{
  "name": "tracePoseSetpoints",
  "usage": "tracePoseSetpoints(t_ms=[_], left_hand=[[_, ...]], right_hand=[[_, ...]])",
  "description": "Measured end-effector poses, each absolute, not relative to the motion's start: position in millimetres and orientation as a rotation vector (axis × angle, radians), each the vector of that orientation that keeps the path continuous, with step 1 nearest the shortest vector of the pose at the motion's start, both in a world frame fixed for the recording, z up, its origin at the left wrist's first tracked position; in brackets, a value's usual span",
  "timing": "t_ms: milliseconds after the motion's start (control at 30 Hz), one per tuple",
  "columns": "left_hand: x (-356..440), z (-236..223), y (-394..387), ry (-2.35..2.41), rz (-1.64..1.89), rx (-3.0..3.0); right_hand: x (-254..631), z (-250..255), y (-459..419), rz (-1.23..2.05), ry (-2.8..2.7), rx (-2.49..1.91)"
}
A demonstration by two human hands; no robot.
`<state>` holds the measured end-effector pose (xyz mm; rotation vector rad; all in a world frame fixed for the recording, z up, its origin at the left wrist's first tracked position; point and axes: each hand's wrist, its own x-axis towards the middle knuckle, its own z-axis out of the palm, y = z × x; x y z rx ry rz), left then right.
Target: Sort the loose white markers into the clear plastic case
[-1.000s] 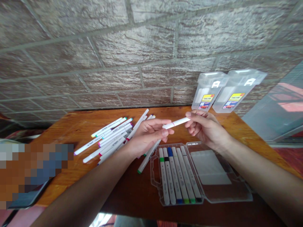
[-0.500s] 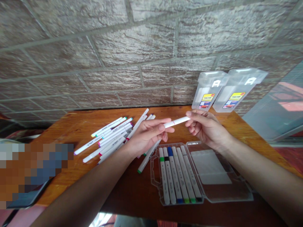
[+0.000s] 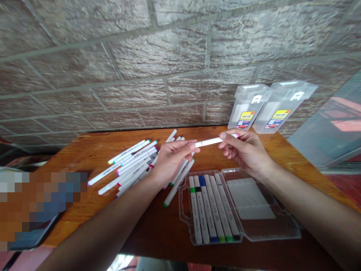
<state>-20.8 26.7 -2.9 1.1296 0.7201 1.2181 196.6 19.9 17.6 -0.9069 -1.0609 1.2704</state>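
A white marker [image 3: 211, 142] with a pink end is held up between both hands, tilted slightly up to the right. My left hand [image 3: 176, 156] pinches its left end between thumb and fingers. Near the pink end, the thumb and fingers of my right hand [image 3: 244, 150] are closed on it. Below the hands lies an open clear plastic case [image 3: 184, 210], its lid [image 3: 282, 227] folded out to the right. Several white markers [image 3: 210, 214] with green, black and blue bands lie side by side in the case. A loose pile of markers [image 3: 132, 165] is partly hidden behind my left hand.
Two upright clear plastic boxes [image 3: 245, 107] with yellow labels stand at the back right against the stone-block wall [image 3: 186, 92]. The wooden table [image 3: 79, 158] meets that wall. At the left edge is a blurred-out object [image 3: 36, 210].
My left hand has shifted slightly left. My right hand has moved a little along the marker, and its pink end now shows beyond the fingers.
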Motion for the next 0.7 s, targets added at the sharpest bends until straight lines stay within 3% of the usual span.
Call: tracePoseSetpoints(t_ms=[700], left_hand=[[-21.5,-3.8,27.6,0.794,1.265,1.230]], right_hand=[[194.4,16.9,17.9,1.200,-1.195,-0.924]])
